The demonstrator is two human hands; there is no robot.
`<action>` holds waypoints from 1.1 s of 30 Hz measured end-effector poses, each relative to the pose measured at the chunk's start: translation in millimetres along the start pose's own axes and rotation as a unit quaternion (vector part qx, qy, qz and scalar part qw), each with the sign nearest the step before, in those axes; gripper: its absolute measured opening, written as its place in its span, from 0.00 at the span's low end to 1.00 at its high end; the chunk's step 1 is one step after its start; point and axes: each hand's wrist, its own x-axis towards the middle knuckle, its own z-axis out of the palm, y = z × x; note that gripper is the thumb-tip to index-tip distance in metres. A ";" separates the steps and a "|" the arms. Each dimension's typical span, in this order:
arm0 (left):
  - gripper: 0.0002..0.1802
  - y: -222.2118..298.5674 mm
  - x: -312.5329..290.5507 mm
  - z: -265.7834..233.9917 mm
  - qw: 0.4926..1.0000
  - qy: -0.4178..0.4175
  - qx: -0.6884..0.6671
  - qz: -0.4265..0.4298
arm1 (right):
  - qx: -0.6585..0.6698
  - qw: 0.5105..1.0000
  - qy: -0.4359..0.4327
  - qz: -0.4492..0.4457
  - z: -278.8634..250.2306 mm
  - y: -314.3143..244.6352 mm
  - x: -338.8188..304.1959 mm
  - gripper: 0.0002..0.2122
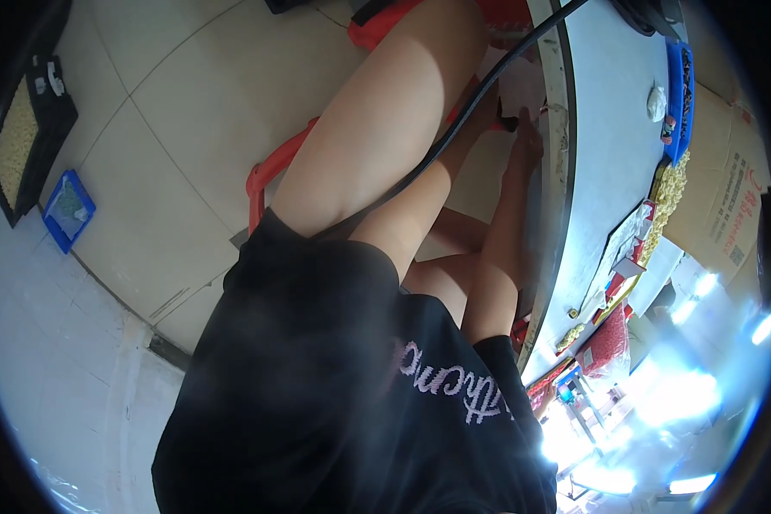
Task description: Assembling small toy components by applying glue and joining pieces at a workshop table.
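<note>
My black clothing with pale lettering [454,377] fills the lower middle. Bare limbs come out of it toward the top; the broad one [377,128] on the left runs out over a red stool [278,167]. A slimmer limb reaches up beside the table edge, and its dim far end [528,141] could be my right hand or a foot; I cannot tell. Near that end is a small dark piece [507,124], too unclear to name. My left hand does not show. A black cable [463,120] hangs across the limbs.
Along the right runs a pale table [612,120] with a blue tray [680,103] of small dark parts, beige pieces [666,197] and a red bag [606,343]. Behind stands a cardboard box [720,180]. On the floor at left are a black bin [51,128] and a blue tray [68,210].
</note>
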 end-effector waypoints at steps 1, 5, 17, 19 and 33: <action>0.30 -2.5 -1.3 2.8 1.000 -0.004 0.000 -0.002 | -0.060 0.997 -0.003 -0.053 -2.0 2.3 9.8 0.33; 0.25 -27.5 13.2 19.7 0.988 -0.015 0.151 0.032 | -0.211 0.953 0.192 -0.104 -1.3 19.8 50.7 0.32; 0.16 -62.1 28.8 11.3 0.930 0.099 0.321 0.149 | -0.034 0.998 0.038 -0.037 26.8 25.5 89.0 0.21; 0.17 -25.6 -5.1 16.2 0.954 0.028 0.295 0.041 | -0.104 0.981 0.159 -0.029 7.0 53.0 102.0 0.25; 0.15 18.5 -17.7 -15.6 0.975 -0.061 0.097 0.188 | -0.177 0.982 0.067 -0.025 -27.7 90.9 98.4 0.30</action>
